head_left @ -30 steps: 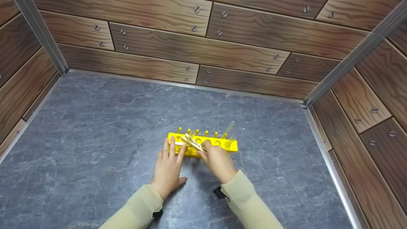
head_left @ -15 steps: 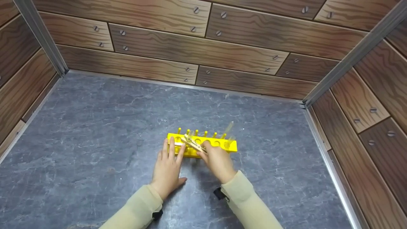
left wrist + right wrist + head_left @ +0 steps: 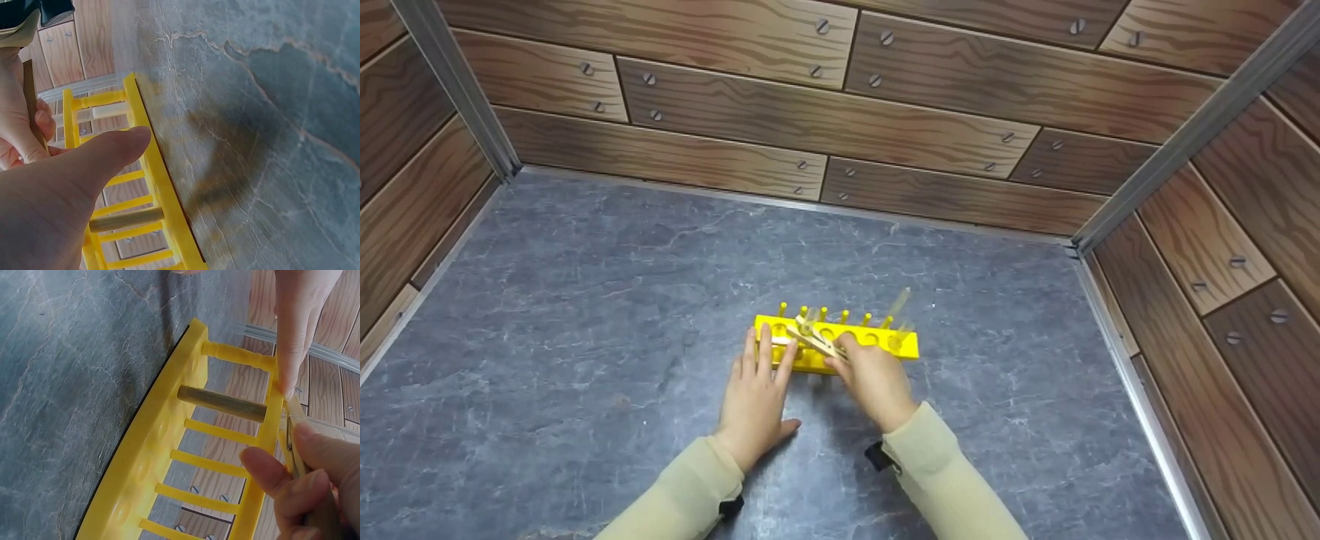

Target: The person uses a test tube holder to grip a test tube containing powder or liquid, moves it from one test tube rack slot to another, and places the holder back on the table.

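A yellow test tube rack [image 3: 907,345] stands on the floor surface with a row of holes and pegs. My left hand [image 3: 755,401] rests its straight fingertips on the rack's left end, its thumb [image 3: 115,149] spread away. My right hand [image 3: 877,382] grips a wooden test tube holder [image 3: 817,340] between thumb and curled fingers. The holder's jaws reach the mouth of a glass test tube [image 3: 810,319] near the rack's left end. Lower down, that tube shows brownish between the rack's levels in both wrist views.
Another clear tube [image 3: 901,334] stands in the rack's right-end hole, with whitish contents [image 3: 109,109] low down. A further clear tube [image 3: 901,301] sits over the rightmost peg. Wood-patterned walls [image 3: 825,120] with metal edges enclose the grey marbled surface [image 3: 622,300].
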The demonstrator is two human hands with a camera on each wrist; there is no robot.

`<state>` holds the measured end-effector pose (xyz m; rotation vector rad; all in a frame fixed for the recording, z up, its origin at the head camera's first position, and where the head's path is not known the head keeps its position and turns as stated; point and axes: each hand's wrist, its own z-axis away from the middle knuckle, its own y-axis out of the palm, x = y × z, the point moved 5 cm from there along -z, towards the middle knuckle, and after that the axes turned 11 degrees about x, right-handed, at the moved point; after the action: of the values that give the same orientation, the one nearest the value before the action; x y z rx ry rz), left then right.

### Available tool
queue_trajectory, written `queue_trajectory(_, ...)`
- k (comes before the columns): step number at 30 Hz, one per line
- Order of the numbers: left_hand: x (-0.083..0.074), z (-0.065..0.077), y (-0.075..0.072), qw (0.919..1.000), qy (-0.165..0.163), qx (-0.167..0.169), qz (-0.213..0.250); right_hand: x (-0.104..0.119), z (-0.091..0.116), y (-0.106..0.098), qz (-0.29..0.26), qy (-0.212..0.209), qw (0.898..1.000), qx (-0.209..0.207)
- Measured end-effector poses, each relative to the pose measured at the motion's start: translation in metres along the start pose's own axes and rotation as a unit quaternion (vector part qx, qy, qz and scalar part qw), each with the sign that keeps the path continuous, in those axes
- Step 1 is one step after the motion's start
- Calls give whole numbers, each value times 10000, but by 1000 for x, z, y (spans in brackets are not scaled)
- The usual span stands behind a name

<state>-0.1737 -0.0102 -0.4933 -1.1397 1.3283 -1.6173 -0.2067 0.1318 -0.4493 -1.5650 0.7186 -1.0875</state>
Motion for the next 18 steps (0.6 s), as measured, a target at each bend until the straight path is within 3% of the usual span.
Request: queue_trajectory(18,0,0,-1,10000,18,10,1,-1,1,-2,90,-80,9999,-112)
